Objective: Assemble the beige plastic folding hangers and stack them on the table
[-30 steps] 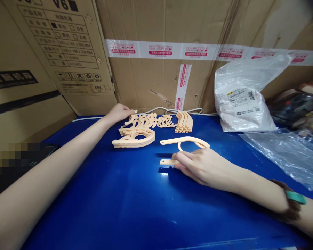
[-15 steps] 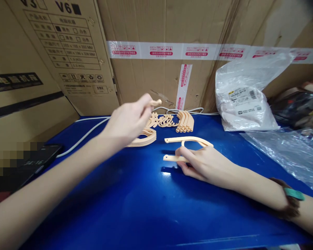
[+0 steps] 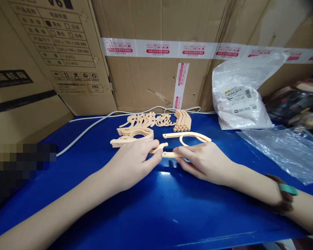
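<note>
My left hand [image 3: 131,158] pinches a small beige plastic hanger hook [image 3: 165,145], its knobbed end poking out past the fingertips. Close to it on the right, my right hand [image 3: 208,159] grips a beige hanger arm [image 3: 169,155] whose holed end points at the hook. Just behind that hand is another long beige arm [image 3: 187,134] with a curved loop [image 3: 182,140] beneath it. Whether this piece joins the held one is hidden by my fingers. Hook and held arm are very near each other; contact cannot be made out.
Behind my hands lie stacked looped arms [image 3: 146,133], a row of hooks [image 3: 139,119], curled pieces [image 3: 164,120] and stacked curved arms [image 3: 182,121]. A white cable [image 3: 91,124] runs along the back. Cardboard boxes [image 3: 146,76] wall the blue table [image 3: 151,215]; a plastic bag [image 3: 240,104] stands right.
My left hand has come down and toward me with the hook, from above the stacks to beside the held arm. My right hand stays nearly in place.
</note>
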